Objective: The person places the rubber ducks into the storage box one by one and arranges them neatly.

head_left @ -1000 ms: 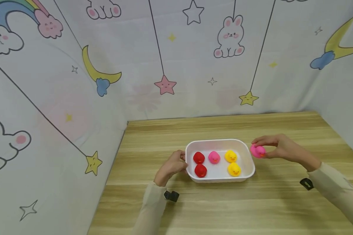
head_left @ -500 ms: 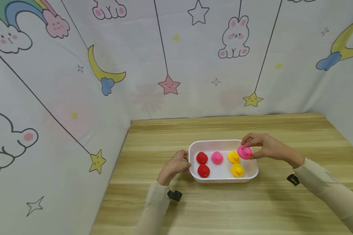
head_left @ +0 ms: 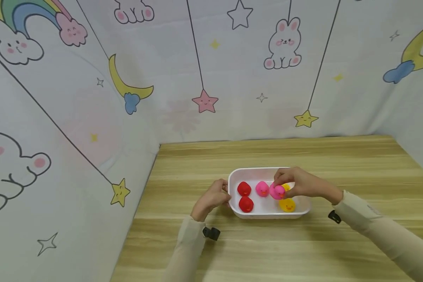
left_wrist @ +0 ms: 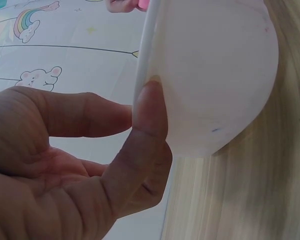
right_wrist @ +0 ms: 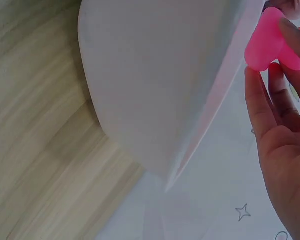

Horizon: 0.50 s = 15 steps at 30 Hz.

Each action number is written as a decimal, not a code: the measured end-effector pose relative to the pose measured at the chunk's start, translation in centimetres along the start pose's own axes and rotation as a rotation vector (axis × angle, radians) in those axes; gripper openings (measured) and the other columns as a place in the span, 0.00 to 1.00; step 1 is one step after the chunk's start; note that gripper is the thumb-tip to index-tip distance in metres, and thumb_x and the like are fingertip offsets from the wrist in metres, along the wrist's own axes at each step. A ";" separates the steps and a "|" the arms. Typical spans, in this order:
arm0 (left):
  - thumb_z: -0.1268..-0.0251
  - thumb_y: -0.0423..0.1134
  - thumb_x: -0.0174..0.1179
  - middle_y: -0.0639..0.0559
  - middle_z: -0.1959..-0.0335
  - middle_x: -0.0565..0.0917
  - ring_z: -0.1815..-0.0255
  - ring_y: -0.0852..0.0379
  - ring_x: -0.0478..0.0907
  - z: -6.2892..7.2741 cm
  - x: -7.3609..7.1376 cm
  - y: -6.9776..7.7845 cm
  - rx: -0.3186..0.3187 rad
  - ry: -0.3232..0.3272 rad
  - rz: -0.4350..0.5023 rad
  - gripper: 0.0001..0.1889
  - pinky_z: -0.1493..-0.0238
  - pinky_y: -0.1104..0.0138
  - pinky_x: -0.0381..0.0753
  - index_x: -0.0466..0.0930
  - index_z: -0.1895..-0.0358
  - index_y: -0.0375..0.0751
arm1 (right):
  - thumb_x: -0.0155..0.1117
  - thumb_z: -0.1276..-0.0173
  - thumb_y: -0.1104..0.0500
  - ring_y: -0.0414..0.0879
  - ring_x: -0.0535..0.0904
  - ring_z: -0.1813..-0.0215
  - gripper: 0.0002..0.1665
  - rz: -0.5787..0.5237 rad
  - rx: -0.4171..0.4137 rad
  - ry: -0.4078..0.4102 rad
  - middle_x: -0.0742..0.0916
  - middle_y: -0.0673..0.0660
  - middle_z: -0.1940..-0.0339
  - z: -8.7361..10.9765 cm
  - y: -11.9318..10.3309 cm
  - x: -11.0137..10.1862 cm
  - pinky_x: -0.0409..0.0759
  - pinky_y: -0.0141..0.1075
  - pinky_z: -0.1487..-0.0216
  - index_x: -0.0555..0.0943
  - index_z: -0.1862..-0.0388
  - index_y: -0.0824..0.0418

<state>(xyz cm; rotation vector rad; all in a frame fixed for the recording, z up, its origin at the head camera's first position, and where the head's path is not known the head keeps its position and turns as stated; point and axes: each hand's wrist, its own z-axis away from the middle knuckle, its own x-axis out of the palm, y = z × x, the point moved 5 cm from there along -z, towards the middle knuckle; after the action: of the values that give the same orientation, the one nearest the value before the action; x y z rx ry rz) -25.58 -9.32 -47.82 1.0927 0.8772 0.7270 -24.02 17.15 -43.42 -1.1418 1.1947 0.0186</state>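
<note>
A white plastic tray (head_left: 264, 216) stands on the table. Its left end is held by my left hand (head_left: 212, 196), thumb and finger pinching the rim, as the left wrist view shows on the tray wall (left_wrist: 215, 80). Over the tray's inside, my right hand (head_left: 304, 185) pinches a pink rubber duck (head_left: 277, 192) between thumb and fingers. That pink duck (right_wrist: 265, 44) shows above the rim in the right wrist view. Inside lie two red ducks (head_left: 244, 189) at left, another pink duck (head_left: 262, 188) in the middle and two yellow ducks (head_left: 287, 205) at right, the rear one partly hidden.
The wood-grain table (head_left: 268, 250) reaches back to a white cloth (head_left: 232, 70) printed with stars, moons and rabbits. The same cloth hangs along the left and right sides. Black straps with small devices (head_left: 211, 234) sit at both wrists.
My right hand has carried the pink duck leftward from outside the tray's right end to over its middle, beside the other pink duck. My left hand stays on the tray's left end.
</note>
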 end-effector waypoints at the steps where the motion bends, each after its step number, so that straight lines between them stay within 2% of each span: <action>1: 0.47 0.15 0.53 0.32 0.58 0.73 0.77 0.54 0.74 0.0 0.0 0.0 0.000 -0.001 0.001 0.24 0.74 0.61 0.89 0.66 0.43 0.14 | 0.76 0.41 0.65 0.49 0.80 0.51 0.13 0.003 -0.002 -0.011 0.82 0.47 0.56 -0.2 -0.1 0.4 0.88 0.47 0.50 0.89 0.57 0.54; 7: 0.49 0.15 0.52 0.33 0.61 0.74 0.77 0.56 0.75 0.1 0.1 0.3 0.027 -0.015 0.015 0.25 0.76 0.65 0.87 0.67 0.43 0.12 | 0.78 0.43 0.64 0.47 0.78 0.58 0.13 0.072 -0.020 -0.050 0.83 0.45 0.59 -0.8 -0.4 2.1 0.87 0.37 0.61 0.89 0.58 0.55; 12: 0.50 0.15 0.51 0.33 0.63 0.75 0.78 0.56 0.75 0.1 0.1 0.3 0.028 -0.021 0.018 0.25 0.78 0.68 0.85 0.68 0.44 0.12 | 0.79 0.43 0.64 0.42 0.77 0.65 0.13 0.094 -0.012 -0.062 0.82 0.44 0.64 -1.1 -0.3 3.4 0.84 0.33 0.66 0.88 0.58 0.57; 15: 0.50 0.15 0.51 0.32 0.63 0.75 0.79 0.56 0.75 0.1 0.1 0.2 0.030 -0.022 0.017 0.24 0.77 0.66 0.86 0.68 0.45 0.12 | 0.79 0.46 0.66 0.39 0.76 0.67 0.13 0.135 -0.014 -0.059 0.81 0.44 0.66 -1.3 -0.3 4.4 0.82 0.30 0.67 0.88 0.61 0.58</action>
<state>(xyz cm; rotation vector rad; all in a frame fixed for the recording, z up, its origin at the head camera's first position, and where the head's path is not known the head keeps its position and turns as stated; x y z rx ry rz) -25.48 -9.25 -47.64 1.1341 0.8634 0.7163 -22.91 13.79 -46.33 -1.0640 1.2183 0.1624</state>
